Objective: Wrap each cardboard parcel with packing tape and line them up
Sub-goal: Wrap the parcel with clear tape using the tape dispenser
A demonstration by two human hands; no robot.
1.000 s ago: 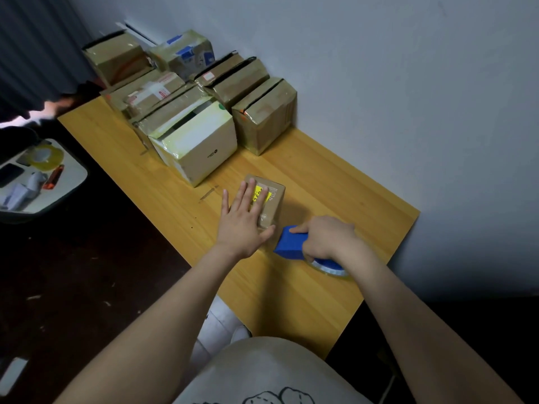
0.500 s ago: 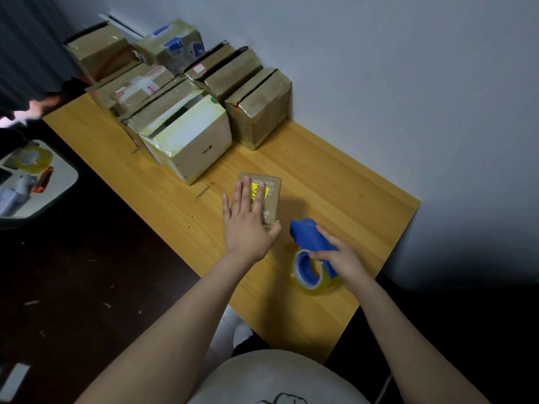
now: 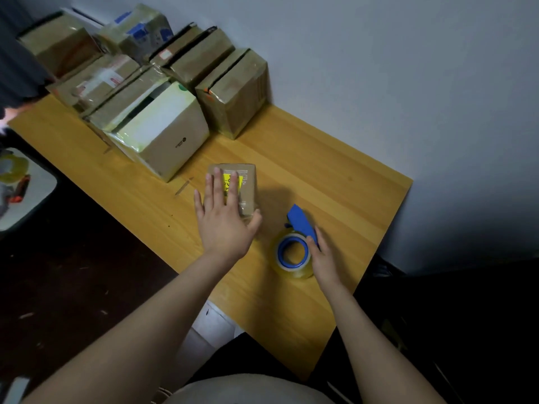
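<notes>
A small cardboard parcel with a yellow label lies flat in the middle of the wooden table. My left hand rests flat on top of it, fingers spread. To its right a blue tape dispenser with a roll of clear tape lies on its side on the table. My right hand touches the dispenser's right edge with its fingertips, not wrapped around it. Several taped parcels stand in rows at the far left against the wall.
The table's right edge and near edge are close to the dispenser. A white tray with a tape roll and small tools sits lower at the far left. A dark floor lies below the table's near side.
My right hand laid the tape dispenser on its side on the table and loosened its grip, drawing back to its right edge. My left hand stayed on the small parcel.
</notes>
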